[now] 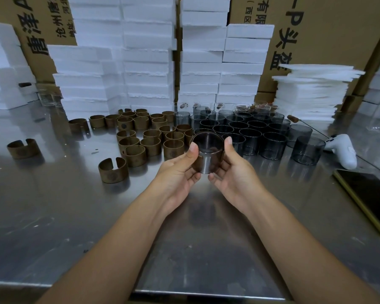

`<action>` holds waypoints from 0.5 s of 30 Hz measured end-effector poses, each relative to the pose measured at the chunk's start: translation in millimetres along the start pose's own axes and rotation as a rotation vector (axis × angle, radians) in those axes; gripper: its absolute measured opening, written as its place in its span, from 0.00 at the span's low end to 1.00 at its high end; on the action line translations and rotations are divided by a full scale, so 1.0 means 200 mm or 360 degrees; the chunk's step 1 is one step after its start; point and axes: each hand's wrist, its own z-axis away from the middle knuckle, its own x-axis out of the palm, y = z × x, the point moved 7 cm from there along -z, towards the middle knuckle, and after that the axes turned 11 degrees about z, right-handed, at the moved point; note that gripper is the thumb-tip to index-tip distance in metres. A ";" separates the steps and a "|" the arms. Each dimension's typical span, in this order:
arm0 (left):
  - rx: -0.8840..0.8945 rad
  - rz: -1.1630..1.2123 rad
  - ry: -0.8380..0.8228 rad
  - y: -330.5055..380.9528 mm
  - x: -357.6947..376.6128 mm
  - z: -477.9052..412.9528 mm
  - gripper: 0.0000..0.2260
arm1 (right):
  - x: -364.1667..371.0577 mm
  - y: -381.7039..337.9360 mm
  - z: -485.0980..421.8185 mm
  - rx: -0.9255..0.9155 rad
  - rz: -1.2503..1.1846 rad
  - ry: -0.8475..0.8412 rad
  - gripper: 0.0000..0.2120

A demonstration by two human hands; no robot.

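A smoky dark glass cup (207, 153) with a brown sleeve around it is held above the steel table (75, 216), tilted with its mouth toward me. My left hand (180, 172) grips its left side, thumb on the rim. My right hand (233, 172) grips its right side, thumb up by the rim and fingers curled under the base. Several brown split sleeves (150, 141) stand in a group left of the hands. Several dark glass cups (250, 132) stand in rows on the right.
Stacks of white foam boxes (149, 62) and thin foam sheets (312, 93) line the back, with cardboard cartons behind. A white controller (343, 151) and a yellow-edged phone (369, 194) lie at the right. Single sleeves (23, 148) stand apart at the left.
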 end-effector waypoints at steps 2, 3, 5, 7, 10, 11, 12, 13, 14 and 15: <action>0.0014 0.0014 0.0005 0.00 0.00 0.00 0.17 | 0.01 0.01 0.00 0.0049 -0.0084 -0.0017 0.17; 0.0019 0.0030 0.0006 0.00 0.00 -0.01 0.16 | 0.01 0.02 0.00 0.0066 -0.0120 -0.0028 0.16; 0.0023 0.0054 0.0004 0.00 0.00 -0.01 0.15 | 0.01 0.02 0.00 0.0094 -0.0179 -0.0040 0.15; 0.0024 0.0052 -0.0004 0.00 0.00 -0.01 0.14 | 0.02 0.03 0.00 0.0119 -0.0225 -0.0038 0.14; 0.0026 0.0035 0.0001 -0.01 -0.01 -0.01 0.12 | 0.01 0.02 0.00 0.0099 -0.0204 -0.0037 0.14; 0.0031 0.0028 -0.0001 0.00 -0.01 -0.02 0.11 | 0.01 0.02 0.00 0.0081 -0.0128 -0.0022 0.14; 0.0045 0.0019 -0.0006 0.00 -0.01 -0.02 0.11 | 0.00 0.02 0.00 0.0063 0.0005 0.0015 0.15; 0.0070 0.0017 -0.0009 0.01 -0.01 -0.02 0.10 | -0.01 0.02 0.00 0.0054 0.0174 0.0067 0.17; 0.0109 0.0024 -0.0010 0.02 -0.01 -0.02 0.10 | -0.01 0.02 -0.01 0.0061 0.0320 0.0108 0.18; 0.0155 0.0023 -0.0017 0.03 -0.01 -0.02 0.10 | -0.01 0.03 -0.01 0.0088 0.0407 0.0118 0.21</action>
